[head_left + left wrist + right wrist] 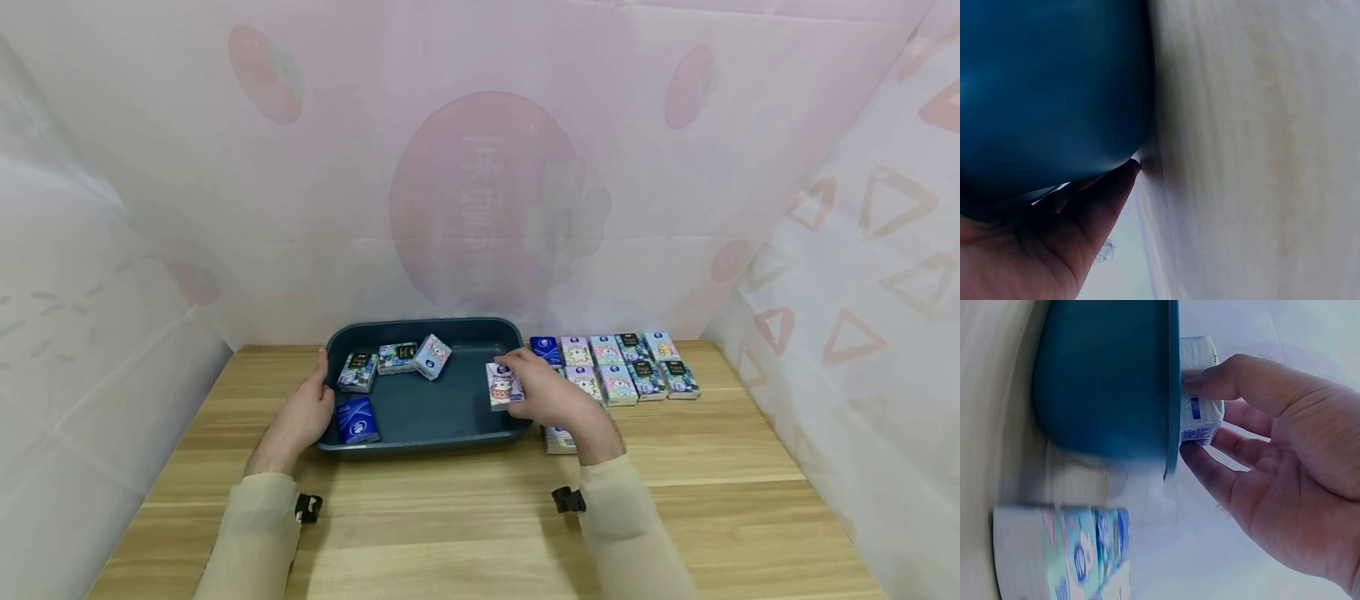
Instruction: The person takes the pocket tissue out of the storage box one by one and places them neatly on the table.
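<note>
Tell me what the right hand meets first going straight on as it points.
Likely the bare floor of the teal tray, with the small pack in the right hand touching down first; the remaining height is unclear.

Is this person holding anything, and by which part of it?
The right hand pinches a cartoon-printed pack by opposite sides near its right end. The left hand touches the left end of the tray; whether it grips is unclear.
</note>
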`<state>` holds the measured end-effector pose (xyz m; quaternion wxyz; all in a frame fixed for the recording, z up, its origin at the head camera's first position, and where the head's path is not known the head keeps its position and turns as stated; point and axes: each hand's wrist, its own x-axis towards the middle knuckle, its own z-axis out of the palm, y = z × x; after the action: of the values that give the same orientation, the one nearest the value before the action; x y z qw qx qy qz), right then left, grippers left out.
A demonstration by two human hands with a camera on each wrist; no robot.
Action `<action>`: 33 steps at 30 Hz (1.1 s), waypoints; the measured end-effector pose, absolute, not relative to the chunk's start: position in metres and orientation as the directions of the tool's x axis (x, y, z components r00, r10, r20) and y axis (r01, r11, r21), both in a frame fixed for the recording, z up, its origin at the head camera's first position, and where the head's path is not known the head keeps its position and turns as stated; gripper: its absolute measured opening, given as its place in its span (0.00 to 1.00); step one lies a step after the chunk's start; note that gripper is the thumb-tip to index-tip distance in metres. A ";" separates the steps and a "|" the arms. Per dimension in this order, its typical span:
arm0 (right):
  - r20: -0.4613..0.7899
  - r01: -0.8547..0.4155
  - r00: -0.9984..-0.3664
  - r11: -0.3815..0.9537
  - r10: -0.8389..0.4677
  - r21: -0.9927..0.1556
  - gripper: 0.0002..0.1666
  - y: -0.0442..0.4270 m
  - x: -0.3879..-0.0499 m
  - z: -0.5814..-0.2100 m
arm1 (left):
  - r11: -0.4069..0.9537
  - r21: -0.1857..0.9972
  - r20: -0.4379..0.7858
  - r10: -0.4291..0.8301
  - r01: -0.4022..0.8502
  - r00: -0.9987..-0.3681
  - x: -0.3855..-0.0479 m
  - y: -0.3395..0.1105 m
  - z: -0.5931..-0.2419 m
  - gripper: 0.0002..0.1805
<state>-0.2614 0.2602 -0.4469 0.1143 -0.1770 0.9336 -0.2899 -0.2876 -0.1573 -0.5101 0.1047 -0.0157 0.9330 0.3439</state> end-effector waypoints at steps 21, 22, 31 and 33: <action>-0.133 -0.198 -0.938 0.812 -0.319 -0.549 0.50 0.341 -0.249 -0.443 | 0.768 0.632 -0.204 0.042 -0.099 -0.978 -0.286 -0.157 -0.512 0.42; -0.135 -0.197 -0.939 0.816 -0.317 -0.543 0.50 0.345 -0.248 -0.443 | 0.768 0.633 -0.203 0.042 -0.098 -0.978 -0.286 -0.157 -0.512 0.42; -0.129 -0.206 -0.940 0.825 -0.317 -0.526 0.50 0.378 -0.239 -0.443 | 0.753 0.651 -0.202 0.046 -0.099 -0.978 -0.286 -0.158 -0.512 0.42; -0.141 -0.187 -0.942 0.825 -0.305 -0.533 0.50 0.385 -0.236 -0.442 | 0.752 0.651 -0.203 0.046 -0.100 -0.978 -0.285 -0.157 -0.512 0.42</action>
<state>-0.2365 0.3853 -0.4424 0.1106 -0.1296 0.9489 -0.2658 -0.2851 -0.1575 -0.5115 0.1036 -0.0144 0.9302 0.3517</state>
